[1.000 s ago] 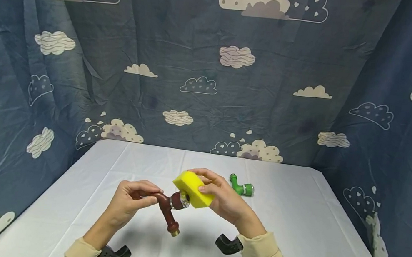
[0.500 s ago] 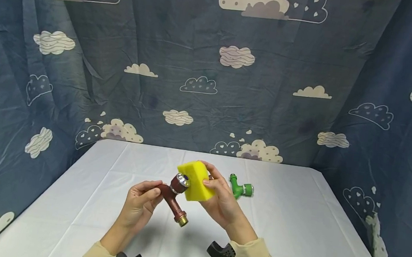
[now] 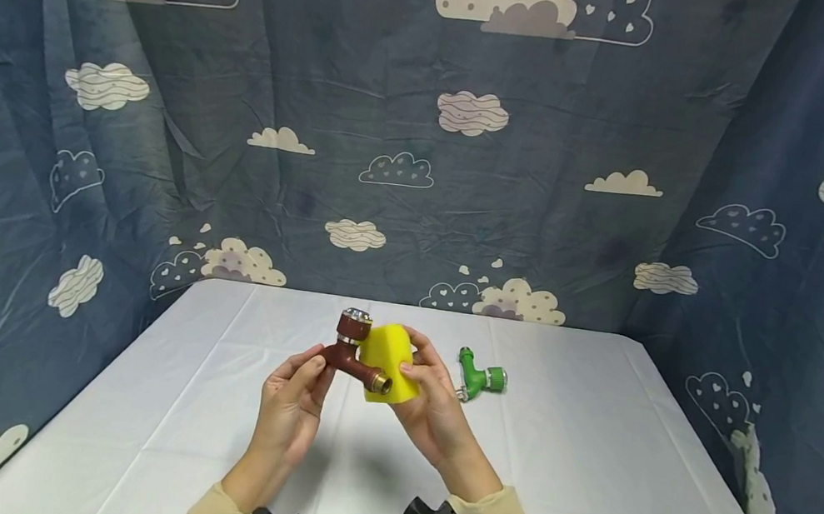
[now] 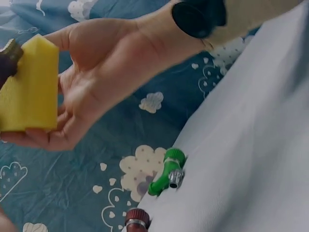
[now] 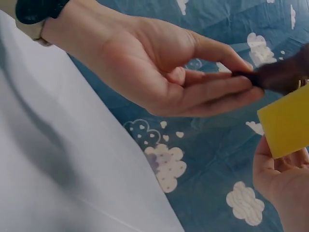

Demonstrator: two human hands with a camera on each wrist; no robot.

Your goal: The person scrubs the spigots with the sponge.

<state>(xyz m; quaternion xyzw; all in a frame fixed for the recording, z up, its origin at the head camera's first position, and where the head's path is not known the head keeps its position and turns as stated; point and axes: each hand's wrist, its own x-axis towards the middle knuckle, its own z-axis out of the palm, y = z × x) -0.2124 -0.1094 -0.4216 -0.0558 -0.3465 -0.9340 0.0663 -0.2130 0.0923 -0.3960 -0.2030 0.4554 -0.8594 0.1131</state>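
Observation:
A brown tap with a silver-topped knob and brass outlet is held up over the table. My left hand pinches its tail end between thumb and fingers, as the right wrist view also shows on the tap. On the other side my right hand grips a yellow sponge, thumb on the near face and fingers behind. The sponge stands right behind the tap, which overlaps it in the head view. In the left wrist view the sponge covers part of the right fingers.
A green tap lies on the white-covered table, behind my right hand. Near it, the left wrist view shows a dark red tap, cut off by the frame. Cloud-printed curtains enclose the back and sides.
My left hand has turned the tap, so its knob now points up and its outlet to the right. The sponge has turned and sits behind the tap rather than at its knob.

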